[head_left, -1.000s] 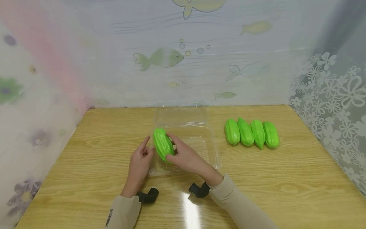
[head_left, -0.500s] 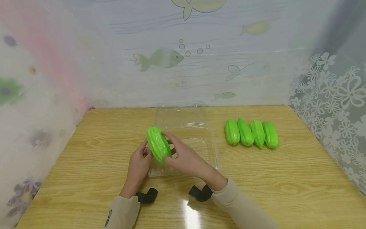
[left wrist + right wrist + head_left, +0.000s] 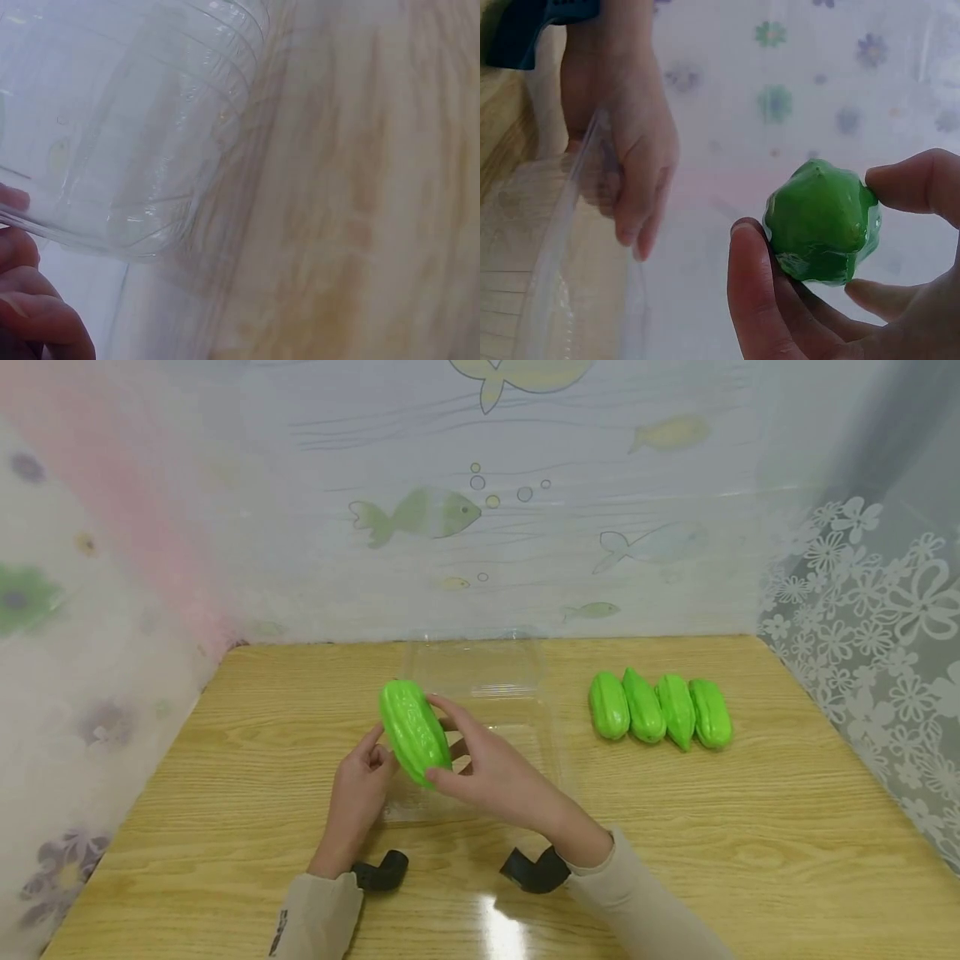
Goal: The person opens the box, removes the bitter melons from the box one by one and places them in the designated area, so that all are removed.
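Note:
My right hand holds a bright green, ribbed star fruit above the left part of a clear plastic container. In the right wrist view, its fingers and thumb grip the star fruit, seen end-on. My left hand pinches the container's near-left edge, partly behind the star fruit in the head view. The left wrist view has fingers on both sides of the container's rim. The container's lid is folded back toward the wall.
Several more green star fruits lie side by side on the wooden table, right of the container. Black wrist mounts sit at both cuffs. A patterned sheet hangs behind the table's far edge.
My right hand has carried the star fruit a little left and up, tilting its top further left. My left hand and the container have shifted slightly left. The row of star fruits is unchanged.

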A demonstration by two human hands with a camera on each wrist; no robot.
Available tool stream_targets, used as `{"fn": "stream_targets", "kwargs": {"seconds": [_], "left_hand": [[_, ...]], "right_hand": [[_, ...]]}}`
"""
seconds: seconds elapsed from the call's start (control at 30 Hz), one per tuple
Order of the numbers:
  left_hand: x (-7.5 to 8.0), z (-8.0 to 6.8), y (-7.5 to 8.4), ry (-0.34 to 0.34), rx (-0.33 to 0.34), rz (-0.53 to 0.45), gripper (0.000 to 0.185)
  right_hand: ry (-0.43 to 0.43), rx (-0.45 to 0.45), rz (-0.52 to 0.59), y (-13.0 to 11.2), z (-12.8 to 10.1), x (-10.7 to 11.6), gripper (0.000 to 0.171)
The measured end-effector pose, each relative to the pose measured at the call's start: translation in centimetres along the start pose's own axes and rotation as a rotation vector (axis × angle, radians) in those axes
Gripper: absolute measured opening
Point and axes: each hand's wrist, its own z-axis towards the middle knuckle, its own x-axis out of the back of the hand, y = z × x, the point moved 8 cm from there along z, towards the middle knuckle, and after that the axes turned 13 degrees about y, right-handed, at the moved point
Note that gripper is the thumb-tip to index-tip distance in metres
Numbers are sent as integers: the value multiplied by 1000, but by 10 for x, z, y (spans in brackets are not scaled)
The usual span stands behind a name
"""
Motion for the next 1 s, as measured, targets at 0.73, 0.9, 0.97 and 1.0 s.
{"fn": "stream_targets", "kwargs": {"seconds": [0.73, 0.9, 0.97, 1.0], "left_hand": [[5, 4, -1, -13, -50, 22, 49], [5, 4, 0, -5, -53, 26, 49], [5, 3, 0, -3, -53, 23, 49], [6, 3, 0, -4, -50, 18, 49]], "right_hand": [[82, -21, 94, 0, 7, 45, 68], [87, -44, 124, -14, 5, 57, 68], [96, -58, 125, -16, 5, 61, 68], [101, -63, 128, -16, 5, 63, 68]]}}
